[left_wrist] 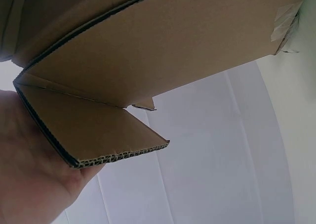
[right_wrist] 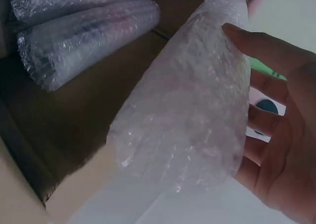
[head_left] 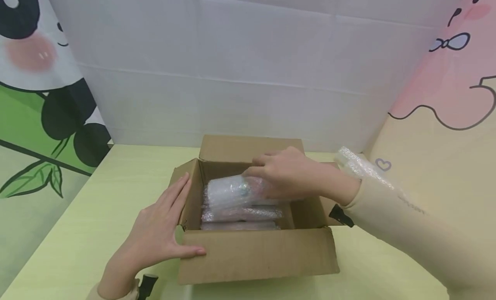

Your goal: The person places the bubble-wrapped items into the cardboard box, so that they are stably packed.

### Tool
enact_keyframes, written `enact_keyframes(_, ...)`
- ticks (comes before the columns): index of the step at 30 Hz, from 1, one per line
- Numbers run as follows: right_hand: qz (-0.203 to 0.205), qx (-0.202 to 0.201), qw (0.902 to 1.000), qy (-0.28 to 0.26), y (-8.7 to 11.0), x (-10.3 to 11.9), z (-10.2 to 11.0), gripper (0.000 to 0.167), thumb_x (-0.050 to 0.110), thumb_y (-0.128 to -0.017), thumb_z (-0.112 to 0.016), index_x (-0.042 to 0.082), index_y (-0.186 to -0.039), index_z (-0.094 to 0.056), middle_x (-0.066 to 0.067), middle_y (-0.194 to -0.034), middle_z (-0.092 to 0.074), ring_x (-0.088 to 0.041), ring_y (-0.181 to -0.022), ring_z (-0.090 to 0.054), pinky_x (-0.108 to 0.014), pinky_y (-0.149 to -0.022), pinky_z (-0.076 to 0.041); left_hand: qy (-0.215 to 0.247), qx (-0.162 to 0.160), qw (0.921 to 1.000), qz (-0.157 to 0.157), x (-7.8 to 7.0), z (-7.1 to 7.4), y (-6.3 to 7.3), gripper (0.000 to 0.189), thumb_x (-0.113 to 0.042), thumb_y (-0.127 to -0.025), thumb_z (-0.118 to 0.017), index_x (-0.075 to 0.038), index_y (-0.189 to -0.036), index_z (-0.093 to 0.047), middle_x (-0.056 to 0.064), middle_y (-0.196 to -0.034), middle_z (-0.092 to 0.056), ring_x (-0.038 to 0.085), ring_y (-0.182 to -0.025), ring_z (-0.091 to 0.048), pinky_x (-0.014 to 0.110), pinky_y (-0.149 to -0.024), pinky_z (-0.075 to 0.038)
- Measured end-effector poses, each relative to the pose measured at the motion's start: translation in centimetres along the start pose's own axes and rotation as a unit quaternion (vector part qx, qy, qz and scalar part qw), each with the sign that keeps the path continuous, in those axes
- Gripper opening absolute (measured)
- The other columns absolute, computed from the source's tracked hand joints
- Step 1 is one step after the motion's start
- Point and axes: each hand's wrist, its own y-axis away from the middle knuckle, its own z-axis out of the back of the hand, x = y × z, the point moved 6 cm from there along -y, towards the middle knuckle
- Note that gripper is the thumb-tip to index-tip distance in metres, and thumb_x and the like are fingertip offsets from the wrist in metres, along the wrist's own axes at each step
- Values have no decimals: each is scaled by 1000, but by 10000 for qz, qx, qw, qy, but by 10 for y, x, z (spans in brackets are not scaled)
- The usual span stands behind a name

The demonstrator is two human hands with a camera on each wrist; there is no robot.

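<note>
An open cardboard box (head_left: 257, 257) stands on the table in the head view, its flaps folded outward. My right hand (head_left: 284, 173) holds a bubble-wrapped bundle (right_wrist: 182, 115) over the box, thumb on one side and fingers on the other. What is inside the wrap is hidden. Below lie other bubble-wrapped rolls (right_wrist: 94, 41), stacked on the box floor. My left hand (head_left: 155, 227) rests against the left flap (left_wrist: 94, 125) with straight fingers, and its thumb stretches across to the front flap.
Beyond the right flap, partly behind my right forearm, another piece of bubble wrap (head_left: 358, 164) shows. The pale table (head_left: 97, 214) reaches a white sheet (head_left: 248, 76) at the back. Cartoon-printed panels (head_left: 445, 119) flank both sides.
</note>
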Motion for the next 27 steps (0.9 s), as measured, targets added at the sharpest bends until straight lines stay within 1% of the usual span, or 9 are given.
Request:
enact_keyframes(3,143,402,9991,67,-14,7,-14,46,49,-84,-69,27,-125,-63,5,-102,-63,-12,-81,-62,-28,-47,-41,-25,11,10000,-21,0,0,0,136,-88,-58,-61,-2,-154,-19,14,-159,-27,34,-135,-43,24,-49,-37)
enact_keyframes(7,306,848,9956,243,-29,15,-35,48,48,-82,-72,28,-124,-63,5,-100,-63,-12,-78,-62,-30,-50,-45,-32,27,10000,-30,-1,0,0,136,-88,-58,-61,-2,-154,-19,14,-159,-27,34,-135,-43,26,-50,-40)
enact_keyframes(10,375,1131,9924,313,-38,21,-49,47,50,-83,-70,27,-124,-63,5,-102,-64,-13,-80,-63,-30,-53,-47,-26,22,10000,-34,0,0,0,136,-88,-58,-60,-2,-154,-19,14,-159,-27,34,-135,-43,26,-50,-39)
enact_keyframes(12,384,1319,9901,282,-42,24,-58,45,50,-84,-68,27,-123,-63,4,-103,-64,-14,-83,-64,-32,-57,-50,-19,25,10000,-35,-1,1,0,136,-88,-58,-60,-2,-154,-19,14,-159,-27,34,-135,-43,24,-49,-38)
enact_keyframes(17,393,1770,9834,94,-48,33,-75,47,43,-84,-71,25,-125,-59,4,-112,-64,-13,-90,-66,-33,-68,-54,-7,38,10000,-28,-1,1,1,135,-88,-58,-60,-3,-155,-17,13,-159,-26,34,-135,-42,22,-49,-35)
enact_keyframes(21,359,2060,9775,-258,-51,36,-87,51,39,-85,-71,22,-131,-55,3,-119,-63,-13,-98,-66,-34,-73,-55,-15,48,10000,-10,0,1,1,136,-88,-58,-60,-3,-155,-17,14,-160,-26,35,-136,-42,22,-48,-33)
enact_keyframes(24,336,2235,9727,-520,-51,38,-97,52,38,-87,-70,20,-132,-51,1,-121,-64,-13,-99,-66,-35,-74,-55,-29,42,10000,-10,0,0,1,136,-89,-58,-59,-3,-155,-17,14,-159,-26,35,-136,-42,22,-48,-34)
enact_keyframes(27,323,2304,9708,-588,-51,38,-102,55,40,-87,-70,20,-133,-49,0,-123,-64,-13,-98,-66,-34,-75,-56,-32,32,10000,-9,0,0,1,136,-89,-58,-59,-3,-155,-17,14,-159,-26,35,-136,-42,22,-48,-34)
